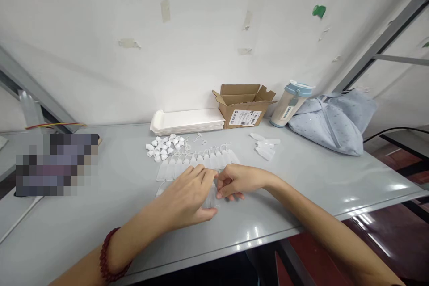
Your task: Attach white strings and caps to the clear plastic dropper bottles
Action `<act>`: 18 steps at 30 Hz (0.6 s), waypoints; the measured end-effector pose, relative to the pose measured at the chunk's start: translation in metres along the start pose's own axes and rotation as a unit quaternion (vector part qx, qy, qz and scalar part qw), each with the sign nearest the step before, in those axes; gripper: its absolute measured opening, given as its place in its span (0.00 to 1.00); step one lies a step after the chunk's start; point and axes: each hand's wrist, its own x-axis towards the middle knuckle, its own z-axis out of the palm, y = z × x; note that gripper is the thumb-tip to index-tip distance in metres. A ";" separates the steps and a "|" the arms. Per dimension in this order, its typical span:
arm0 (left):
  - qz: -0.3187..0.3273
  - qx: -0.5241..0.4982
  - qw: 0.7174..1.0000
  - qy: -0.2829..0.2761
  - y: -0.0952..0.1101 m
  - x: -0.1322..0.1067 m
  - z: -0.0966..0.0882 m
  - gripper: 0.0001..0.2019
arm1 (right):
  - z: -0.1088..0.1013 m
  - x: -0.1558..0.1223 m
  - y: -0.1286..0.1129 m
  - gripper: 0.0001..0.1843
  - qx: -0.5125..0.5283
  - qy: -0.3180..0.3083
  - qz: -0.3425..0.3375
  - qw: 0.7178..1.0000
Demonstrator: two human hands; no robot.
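Note:
My left hand [187,196] reaches over some clear plastic vials [212,196], with its thumb at their near end and its fingers at the far end. Close against their right side, my right hand [234,181] has its fingers curled together; what lies in its pinch is hidden. Just beyond both hands runs a row of translucent flat vials [179,169] with thin loops at their tops. A pile of small white caps [164,146] lies behind the row on the left, beside a few loose loop pieces [201,138].
Along the wall stand a stack of white trays [187,120], an opened cardboard box [246,107], a tumbler [291,103] and a blue cloth bag [330,123]. Several loose vials [266,146] lie right of the row. A blurred-out object [58,165] is at the left.

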 end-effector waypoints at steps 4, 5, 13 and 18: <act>0.005 0.005 1.000 -0.013 0.003 0.000 -0.001 0.12 | 0.001 0.000 0.000 0.12 -0.027 -0.010 -0.006 1.000; 0.008 0.006 1.000 -0.013 0.003 0.000 -0.001 0.11 | 0.001 0.000 -0.001 0.12 -0.030 -0.013 -0.005 0.999; 0.016 -0.003 1.000 -0.001 0.006 0.000 0.003 0.10 | 0.001 0.001 0.000 0.12 -0.027 -0.016 -0.014 0.999; -0.020 -0.070 0.996 0.051 -0.012 0.000 -0.005 0.17 | -0.006 -0.007 -0.001 0.12 -0.039 -0.013 -0.017 0.999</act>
